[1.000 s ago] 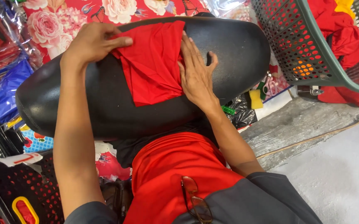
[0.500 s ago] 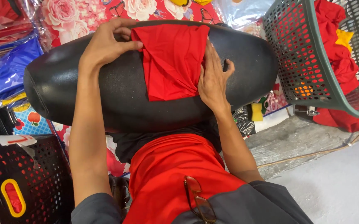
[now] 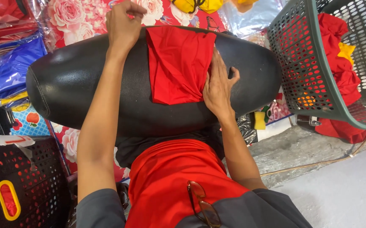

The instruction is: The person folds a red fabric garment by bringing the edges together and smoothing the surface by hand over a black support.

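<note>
Centrally, a folded red cloth (image 3: 178,63) lies draped over the top of a long black padded seat (image 3: 77,88), its surface smooth with a few soft creases and its lower edge ending in an uneven fold. The right hand (image 3: 219,84) lies flat and open along the cloth's right edge, fingers spread, palm pressing partly on the fabric and partly on the seat; it grips nothing. The left hand (image 3: 123,21) is closed in a loose fist at the far edge of the seat, just left of the cloth's top corner; whether it pinches anything cannot be told. The seat is glossy and oval, running left to right across the person's lap. Beyond it spreads a red sheet printed with pale roses (image 3: 71,19). Clear-wrapped red and blue packets (image 3: 9,63) sit to the left, and a black perforated crate with a yellow-rimmed handle hole (image 3: 22,185) stands lower left. A green perforated basket (image 3: 314,55) holding red and yellow garments tilts at the right, above a grey concrete floor (image 3: 343,185)
</note>
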